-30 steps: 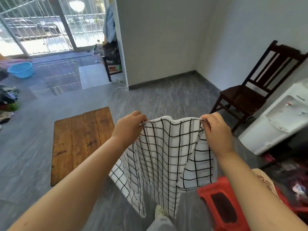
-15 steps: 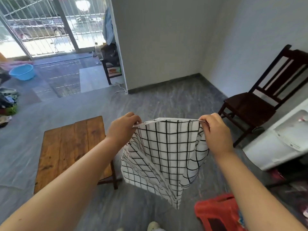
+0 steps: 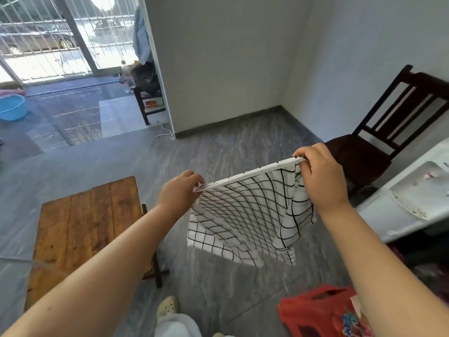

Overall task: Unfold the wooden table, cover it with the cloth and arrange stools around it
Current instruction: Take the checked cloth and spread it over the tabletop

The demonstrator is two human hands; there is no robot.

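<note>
A white cloth with a black grid [image 3: 245,215] hangs in the air in front of me, still partly folded. My left hand [image 3: 179,190] pinches its top edge at the left and my right hand [image 3: 320,176] pinches it at the right, a little higher. The low wooden table [image 3: 80,227] stands unfolded on the grey floor to the left, its top bare, partly behind my left forearm. A red plastic stool [image 3: 315,310] sits on the floor at the lower right, beside my right arm.
A dark wooden chair [image 3: 379,142] stands against the right wall. A white appliance [image 3: 413,203] lies at the right edge. At far left sits a blue basin [image 3: 12,107], near the barred glass door. My shoe [image 3: 167,306] shows at the bottom.
Both hands have lifted and spread the cloth's top edge, tilting it up to the right, and the cloth has billowed out. The view has shifted, with the table now lower left.
</note>
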